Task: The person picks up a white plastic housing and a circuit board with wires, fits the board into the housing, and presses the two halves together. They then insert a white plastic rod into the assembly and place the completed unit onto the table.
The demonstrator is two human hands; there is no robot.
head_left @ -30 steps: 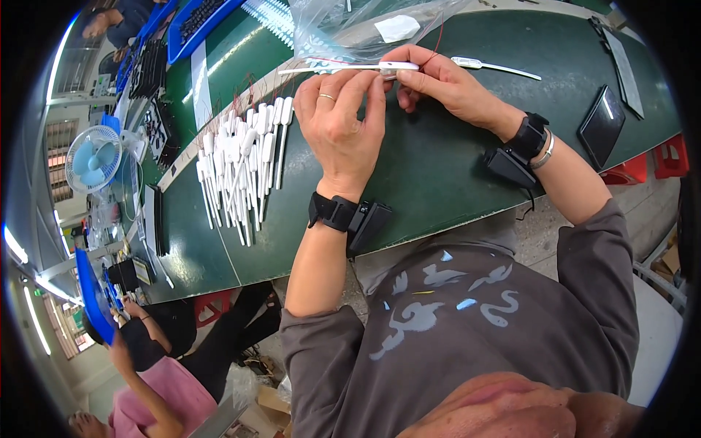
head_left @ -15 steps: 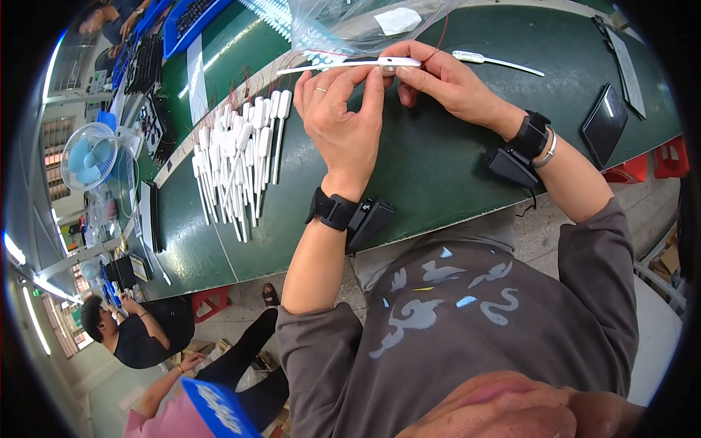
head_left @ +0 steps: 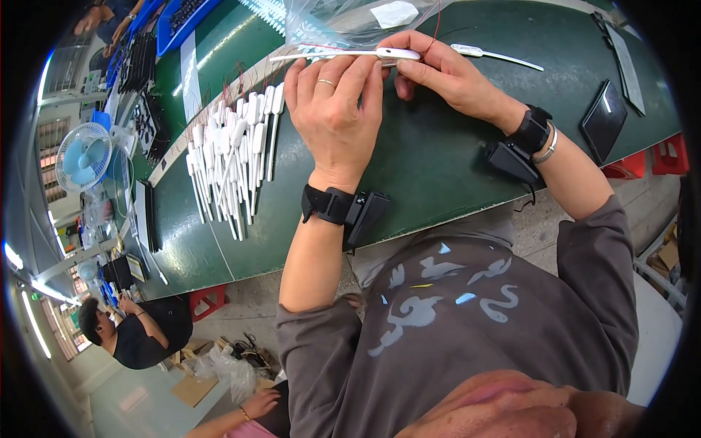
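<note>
Both my hands hold one long thin white plastic stick (head_left: 343,54) level above the green table (head_left: 431,160). My left hand (head_left: 336,109), with a ring on one finger, pinches its middle from below. My right hand (head_left: 438,73) grips its thicker right end, where a thin red wire trails upward. Each wrist carries a black band with a small black box. To the left of my left hand lies a row of several similar white sticks (head_left: 230,164) with red wires.
A clear plastic bag (head_left: 350,22) lies just beyond my hands. Another white stick (head_left: 496,55) lies to the right, and a black flat case (head_left: 604,119) rests near the table's right edge. A small blue fan (head_left: 82,155) and black trays stand at far left. A seated person (head_left: 135,328) is lower left.
My hands have shifted the stick slightly between the fingers, staying in the same place. The person at lower left has moved about behind the table.
</note>
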